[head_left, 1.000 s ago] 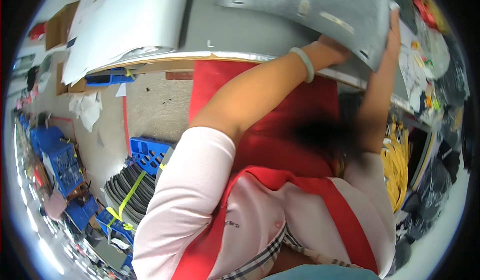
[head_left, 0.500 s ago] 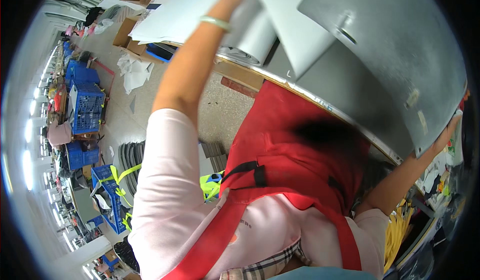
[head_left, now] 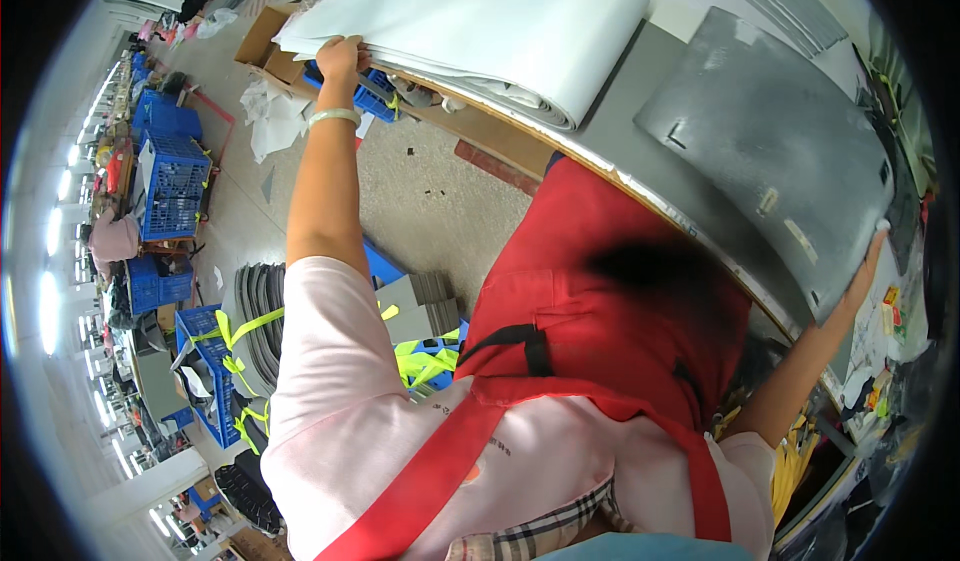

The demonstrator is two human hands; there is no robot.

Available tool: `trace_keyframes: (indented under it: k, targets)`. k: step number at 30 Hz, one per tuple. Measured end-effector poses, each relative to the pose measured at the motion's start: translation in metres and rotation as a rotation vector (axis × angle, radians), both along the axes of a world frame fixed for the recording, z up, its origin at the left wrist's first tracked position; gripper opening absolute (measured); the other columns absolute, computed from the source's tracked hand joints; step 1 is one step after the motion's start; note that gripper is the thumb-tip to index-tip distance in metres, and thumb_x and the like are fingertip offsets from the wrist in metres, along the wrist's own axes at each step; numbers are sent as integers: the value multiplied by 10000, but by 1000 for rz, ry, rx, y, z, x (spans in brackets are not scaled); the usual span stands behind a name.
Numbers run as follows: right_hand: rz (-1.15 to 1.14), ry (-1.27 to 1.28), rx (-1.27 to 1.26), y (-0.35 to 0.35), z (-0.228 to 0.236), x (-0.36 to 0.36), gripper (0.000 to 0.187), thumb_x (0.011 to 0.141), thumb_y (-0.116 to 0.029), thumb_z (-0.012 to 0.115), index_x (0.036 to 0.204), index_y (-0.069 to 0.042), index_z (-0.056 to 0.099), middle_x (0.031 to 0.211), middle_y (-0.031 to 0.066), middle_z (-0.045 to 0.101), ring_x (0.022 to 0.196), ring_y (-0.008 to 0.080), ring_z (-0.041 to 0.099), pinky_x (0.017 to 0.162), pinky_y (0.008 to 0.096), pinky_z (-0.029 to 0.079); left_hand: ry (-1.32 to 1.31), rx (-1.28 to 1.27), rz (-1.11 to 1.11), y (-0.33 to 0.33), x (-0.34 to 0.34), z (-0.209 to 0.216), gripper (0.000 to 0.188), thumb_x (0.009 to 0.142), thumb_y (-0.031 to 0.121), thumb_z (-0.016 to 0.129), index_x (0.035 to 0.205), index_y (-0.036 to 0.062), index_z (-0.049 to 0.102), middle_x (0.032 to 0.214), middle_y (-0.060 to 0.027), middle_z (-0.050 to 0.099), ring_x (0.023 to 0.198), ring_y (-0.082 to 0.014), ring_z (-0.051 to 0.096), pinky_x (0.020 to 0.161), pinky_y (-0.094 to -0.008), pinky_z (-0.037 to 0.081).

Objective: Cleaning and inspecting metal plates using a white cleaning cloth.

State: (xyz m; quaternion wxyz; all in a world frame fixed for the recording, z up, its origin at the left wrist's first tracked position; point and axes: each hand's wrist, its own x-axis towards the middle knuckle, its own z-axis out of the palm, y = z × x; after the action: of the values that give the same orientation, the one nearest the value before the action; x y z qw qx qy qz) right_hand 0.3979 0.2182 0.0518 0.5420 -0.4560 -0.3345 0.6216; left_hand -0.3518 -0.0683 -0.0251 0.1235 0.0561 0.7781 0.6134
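At the far left end of the worktable, my left hand (head_left: 340, 58) is closed on the edge of a pale white sheet (head_left: 480, 21). That sheet lies in layers, with a rolled fold toward the middle of the table. On the right, my right hand (head_left: 868, 266) grips the near right edge of a stiff grey panel (head_left: 770, 141). The panel is slightly bowed, with rounded corners, small slots and bits of tape on it. Its lower part stands over the dark grey table surface (head_left: 625, 96). Some of the right fingers are hidden behind the panel's edge.
The table's front edge (head_left: 640, 193) runs close to my red apron. Stacked grey sheets (head_left: 258, 311) and blue crates (head_left: 172, 196) stand on the floor to the left. Cardboard boxes (head_left: 268, 36) are beyond the table end. Yellow strips (head_left: 792, 471) hang at lower right.
My left hand has come down and left, from the top of the view to the table's left end. The raised white sheet now lies folded leftward. The grey panel has shifted slightly left and lower.
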Motion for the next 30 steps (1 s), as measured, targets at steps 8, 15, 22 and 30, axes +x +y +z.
trace_keyframes:
  k: [8, 15, 22, 30]
  targets:
    - [110, -804, 189, 23, -73, -27, 324, 937, -300, 728, 1143, -50, 738, 1084, 23, 695, 1014, 134, 607, 949, 269, 447, 683, -48, -186, 7, 48, 20, 549, 921, 191, 730, 1368, -48, 521, 976, -110, 720, 814, -146, 656, 764, -256, 533]
    - [189, -768, 164, 35, -84, -1, 282, 904, -266, 773, 1061, -34, 740, 993, 19, 683, 898, 114, 612, 857, 242, 469, 842, -25, -1143, 57, 332, 75, 175, 910, 105, 707, 1048, -1, 721, 936, -110, 707, 822, -258, 659, 766, -335, 532]
    - [201, -681, 219, 11, -83, -8, 299, 896, -268, 778, 1051, -16, 737, 971, 11, 685, 886, 99, 614, 821, 230, 474, 1000, -182, -1286, 75, 369, 24, 292, 810, 124, 766, 1077, 15, 717, 1077, -141, 666, 1053, -347, 614, 911, -420, 500]
    - [182, -758, 290, -13, -82, -8, 263, 944, -197, 733, 1096, 17, 714, 1036, 48, 703, 984, 126, 660, 962, 256, 515, 994, -184, -1305, 76, 368, 22, 274, 816, 137, 795, 1055, 21, 731, 1091, -147, 684, 988, -349, 658, 867, -398, 543]
